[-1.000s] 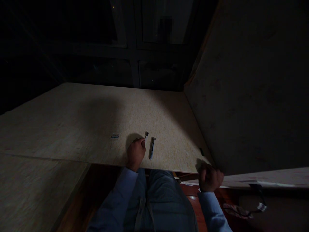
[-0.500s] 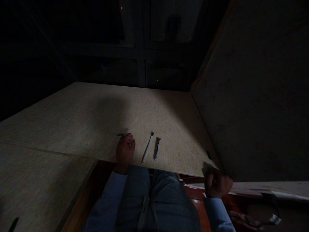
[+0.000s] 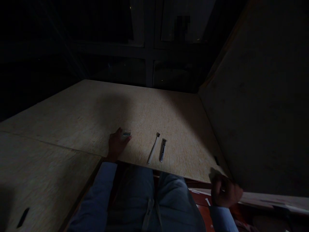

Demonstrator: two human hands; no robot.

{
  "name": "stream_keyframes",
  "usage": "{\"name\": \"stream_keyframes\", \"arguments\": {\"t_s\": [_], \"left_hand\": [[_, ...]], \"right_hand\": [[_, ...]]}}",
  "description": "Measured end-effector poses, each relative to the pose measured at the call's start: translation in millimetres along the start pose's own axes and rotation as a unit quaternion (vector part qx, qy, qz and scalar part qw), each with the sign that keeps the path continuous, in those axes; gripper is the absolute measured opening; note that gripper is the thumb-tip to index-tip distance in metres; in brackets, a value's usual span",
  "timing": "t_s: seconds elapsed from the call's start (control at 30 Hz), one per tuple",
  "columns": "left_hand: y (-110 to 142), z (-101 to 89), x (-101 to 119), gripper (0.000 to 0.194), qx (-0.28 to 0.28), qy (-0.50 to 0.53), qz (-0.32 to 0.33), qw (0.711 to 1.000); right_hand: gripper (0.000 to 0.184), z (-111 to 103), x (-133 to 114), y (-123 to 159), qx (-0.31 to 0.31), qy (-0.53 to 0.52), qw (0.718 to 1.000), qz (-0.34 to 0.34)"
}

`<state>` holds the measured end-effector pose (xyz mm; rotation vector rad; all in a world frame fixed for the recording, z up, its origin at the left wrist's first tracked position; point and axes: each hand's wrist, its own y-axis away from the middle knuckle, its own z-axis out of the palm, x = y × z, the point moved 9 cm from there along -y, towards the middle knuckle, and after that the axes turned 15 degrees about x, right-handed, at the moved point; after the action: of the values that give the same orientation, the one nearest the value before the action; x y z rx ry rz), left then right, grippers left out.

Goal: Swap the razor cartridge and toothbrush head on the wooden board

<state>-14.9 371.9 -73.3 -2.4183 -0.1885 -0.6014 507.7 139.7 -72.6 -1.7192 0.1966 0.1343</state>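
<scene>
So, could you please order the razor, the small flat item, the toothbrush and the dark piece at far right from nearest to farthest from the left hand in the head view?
1. Small flat item: beside the left hand.
2. Toothbrush: to that hand's right.
3. Razor: just right of the toothbrush.
4. Dark piece: far right.

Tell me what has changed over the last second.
The left hand let go of the toothbrush, which now lies beside the razor, and moved left to the small dark strip, open beside it. Razor, strip and curled right hand stayed put.
</scene>
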Motion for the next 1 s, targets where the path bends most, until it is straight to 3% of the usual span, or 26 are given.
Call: {"name": "stream_keyframes", "arguments": {"t_s": [0.27, 0.47, 0.7, 1.0], "left_hand": [[-5, 0.7, 14, 0.068, -0.007, 0.008, 0.046, 0.999], [-2, 0.0, 12, 0.068, -0.011, 0.047, -0.002, 0.999], [4, -2.2, 19, 0.068, -0.014, 0.086, -0.009, 0.996], [4, -1.7, 24, 0.063, -0.036, 0.078, 0.018, 0.996]], "right_hand": [[0.007, -1, 6, 6, 0.008, 0.021, 1.000, -0.004], [0.010, -4, 10, 8, 0.019, 0.035, 0.999, -0.003], [0.009, -8, -12, -3, 0.048, 0.005, 0.996, -0.076], [0.009, -8, -17, -7, 0.059, -0.014, 0.992, -0.107]]}}
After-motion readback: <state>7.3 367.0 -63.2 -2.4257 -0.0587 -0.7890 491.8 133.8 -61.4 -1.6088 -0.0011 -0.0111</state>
